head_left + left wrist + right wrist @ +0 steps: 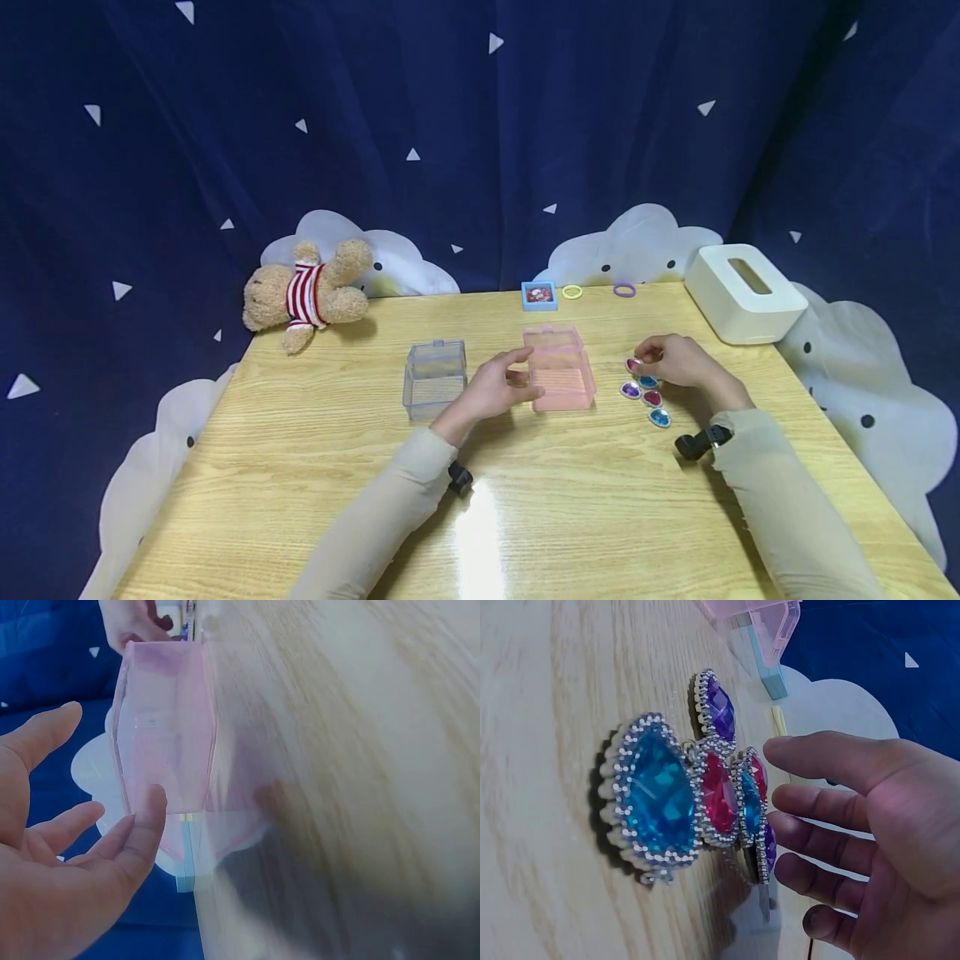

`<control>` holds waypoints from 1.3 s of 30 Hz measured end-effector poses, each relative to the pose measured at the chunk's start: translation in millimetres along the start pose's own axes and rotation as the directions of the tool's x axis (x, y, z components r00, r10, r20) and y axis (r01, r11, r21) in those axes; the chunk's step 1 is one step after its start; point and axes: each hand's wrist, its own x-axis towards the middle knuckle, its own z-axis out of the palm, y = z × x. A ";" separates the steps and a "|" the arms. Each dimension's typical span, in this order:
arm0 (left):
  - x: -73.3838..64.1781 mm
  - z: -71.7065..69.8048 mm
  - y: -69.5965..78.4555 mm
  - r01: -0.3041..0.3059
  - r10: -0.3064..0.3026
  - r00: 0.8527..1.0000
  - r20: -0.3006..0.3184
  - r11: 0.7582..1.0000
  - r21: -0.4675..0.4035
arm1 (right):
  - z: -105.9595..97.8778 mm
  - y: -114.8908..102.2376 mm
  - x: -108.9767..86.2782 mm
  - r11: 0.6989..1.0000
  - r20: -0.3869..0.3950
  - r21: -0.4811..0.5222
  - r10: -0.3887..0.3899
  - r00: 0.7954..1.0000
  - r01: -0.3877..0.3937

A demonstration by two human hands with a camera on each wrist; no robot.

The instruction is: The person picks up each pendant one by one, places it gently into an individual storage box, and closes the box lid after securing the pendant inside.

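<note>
My left hand (489, 388) is at the left side of a pink clear plastic box (564, 400), its lid raised at the back. The fingers are spread and hold nothing; in the left wrist view one fingertip overlaps the box wall. To its left stands a bluish clear box (429, 410), lid also up. Over a cluster of jewelled ornaments hovers my right hand (681, 362), thumb and fingers apart, fingertips right at a red jewel (758, 776). Nearest the camera lies a blue drop-shaped jewel (660, 796) with a silver beaded rim; purple jewels (631, 390) and another red one (718, 796) are close by.
A white tissue box (738, 304) stands at the back right. Along the rear edge are a small blue-framed square (539, 297), a yellow ring (572, 292) and a purple ring (624, 290). A teddy bear (306, 296) lies at the back left, before a dark blue curtain (450, 100).
</note>
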 end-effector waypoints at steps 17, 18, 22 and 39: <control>4.6 6.0 2.8 0.076 -0.076 0.997 -0.013 0.997 0.012 | 7.9 -6.0 1.6 0.998 -0.011 -0.055 0.002 1.000 -0.002; 4.9 6.2 2.8 0.079 -0.078 0.997 -0.017 0.997 0.017 | 8.3 -6.3 1.6 0.998 -0.011 -0.058 0.007 1.000 -0.008; 5.1 6.9 3.5 0.092 -0.092 0.996 -0.012 0.995 0.031 | 8.7 -6.9 0.9 0.998 -0.009 -0.065 0.013 1.000 -0.014; 5.6 8.9 7.3 0.122 -0.122 0.992 0.001 0.990 0.076 | -5.4 -27.5 -2.8 0.999 -0.015 0.028 -0.027 1.000 0.028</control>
